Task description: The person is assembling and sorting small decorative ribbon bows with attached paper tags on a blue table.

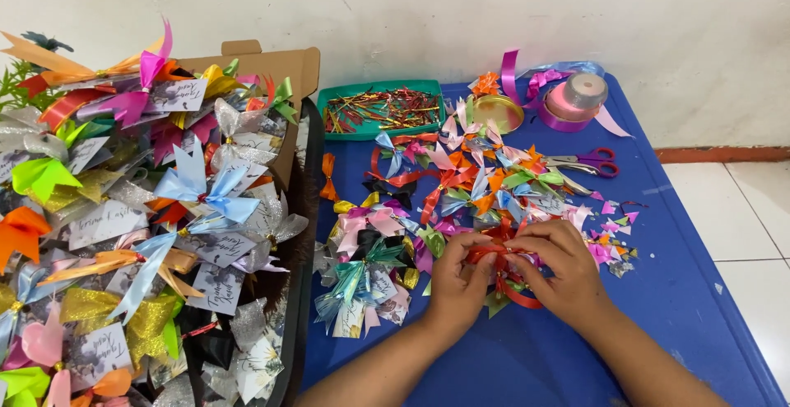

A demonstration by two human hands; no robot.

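I see a red ribbon pinched between both hands at the near middle of the blue table, part of it looping out below the fingers. My left hand has its fingers curled tight on the ribbon's left end; my right hand closes on it from the right, thumb and fingertips pressed together, the two hands touching. Just beyond lies a heap of finished ribbon bows and cut scraps. Farther off sit a green tray of twist ties, red-handled scissors and a pink ribbon spool. At the left, a cardboard box overflows with tagged bows.
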